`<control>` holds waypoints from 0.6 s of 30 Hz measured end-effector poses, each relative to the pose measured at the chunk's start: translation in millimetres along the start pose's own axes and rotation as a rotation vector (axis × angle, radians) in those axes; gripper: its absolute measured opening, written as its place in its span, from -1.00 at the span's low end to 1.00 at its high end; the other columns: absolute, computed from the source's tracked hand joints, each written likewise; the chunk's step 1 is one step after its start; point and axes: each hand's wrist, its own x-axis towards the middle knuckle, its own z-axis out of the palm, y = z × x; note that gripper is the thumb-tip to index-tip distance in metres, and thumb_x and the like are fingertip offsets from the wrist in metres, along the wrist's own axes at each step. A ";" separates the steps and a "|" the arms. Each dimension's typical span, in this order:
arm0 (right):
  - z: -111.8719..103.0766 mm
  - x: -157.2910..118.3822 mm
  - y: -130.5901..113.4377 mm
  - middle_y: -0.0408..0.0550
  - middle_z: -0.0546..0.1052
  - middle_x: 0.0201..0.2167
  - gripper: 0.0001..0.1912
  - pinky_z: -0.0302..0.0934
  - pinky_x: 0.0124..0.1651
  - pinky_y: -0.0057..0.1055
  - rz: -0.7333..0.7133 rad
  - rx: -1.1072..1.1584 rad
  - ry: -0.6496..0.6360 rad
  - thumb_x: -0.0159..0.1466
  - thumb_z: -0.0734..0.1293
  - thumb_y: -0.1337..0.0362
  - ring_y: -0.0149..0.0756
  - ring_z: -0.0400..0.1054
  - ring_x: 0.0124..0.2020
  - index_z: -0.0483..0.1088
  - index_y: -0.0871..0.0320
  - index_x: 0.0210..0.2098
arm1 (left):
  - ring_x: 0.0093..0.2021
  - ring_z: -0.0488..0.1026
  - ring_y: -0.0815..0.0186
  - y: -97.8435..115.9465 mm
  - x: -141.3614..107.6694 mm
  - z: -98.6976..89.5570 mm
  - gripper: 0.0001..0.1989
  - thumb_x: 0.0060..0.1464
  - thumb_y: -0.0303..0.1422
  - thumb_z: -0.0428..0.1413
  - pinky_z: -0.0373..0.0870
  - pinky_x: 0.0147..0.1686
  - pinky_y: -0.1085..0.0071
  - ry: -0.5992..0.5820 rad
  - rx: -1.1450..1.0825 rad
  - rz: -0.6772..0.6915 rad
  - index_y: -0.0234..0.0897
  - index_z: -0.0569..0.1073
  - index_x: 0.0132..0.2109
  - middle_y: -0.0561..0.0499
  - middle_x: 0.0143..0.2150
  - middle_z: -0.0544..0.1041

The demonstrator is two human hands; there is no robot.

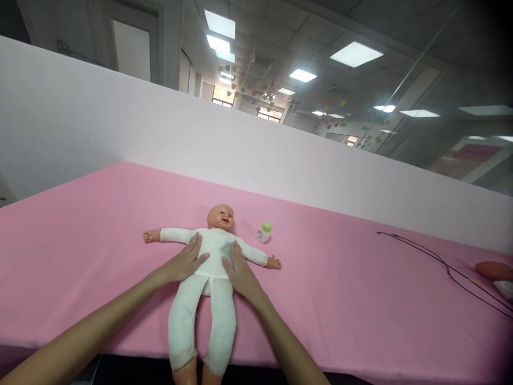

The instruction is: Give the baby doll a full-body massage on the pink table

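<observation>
My left hand (188, 262) lies released, fingers extended, touching the side of the doll's torso; the doll (214, 267) is on its back on the pink cover (340, 299), between my hands, head away from me, arms spread, feet end past the near edge; my right hand (241, 272) also released and flat, fingers extended on the other side of the torso; green-capped bottle (263, 233) just beyond the doll's arm; dark cable (446, 266) well apart, far right
</observation>
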 end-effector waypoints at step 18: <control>1.7 36.7 10.1 0.11 -0.11 0.56 -0.14 -0.32 0.56 0.01 -0.091 -0.066 0.098 0.48 -0.01 -0.20 -0.07 -0.31 0.58 -0.08 0.28 0.53 | 0.56 -0.31 0.01 20.1 33.6 11.8 -0.17 0.40 0.15 -0.26 -0.15 0.48 -0.07 0.121 0.084 0.123 -0.31 -0.03 0.56 -0.19 0.58 -0.15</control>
